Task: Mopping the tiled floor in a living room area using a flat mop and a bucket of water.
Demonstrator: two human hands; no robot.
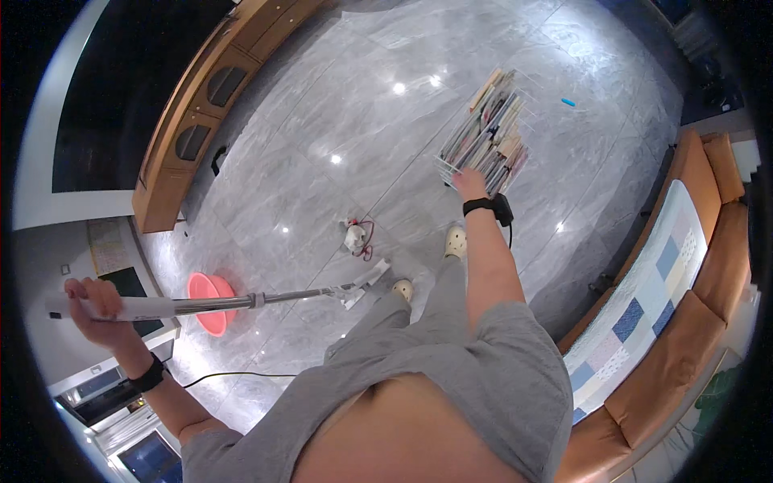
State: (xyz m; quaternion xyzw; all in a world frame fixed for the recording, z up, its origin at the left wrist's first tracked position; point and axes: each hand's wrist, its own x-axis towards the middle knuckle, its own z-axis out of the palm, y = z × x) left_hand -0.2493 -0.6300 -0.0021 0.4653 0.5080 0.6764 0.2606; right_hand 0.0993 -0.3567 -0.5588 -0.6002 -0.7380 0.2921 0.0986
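Observation:
My left hand grips the white handle of a flat mop, out at the left. The mop's telescopic metal pole runs right and down to a white mop head near my shoes. My right hand is closed at the near end of a white wire rack; its fingers are partly hidden. Books and magazines stand packed on edge in the rack, which is on the floor ahead of me.
A small white toy animal with a red cord lies on the tiles. Behind the mop pole stands a pink basin. A wooden cabinet lines the left, a brown sofa the right. A blue object and a cable lie on the floor.

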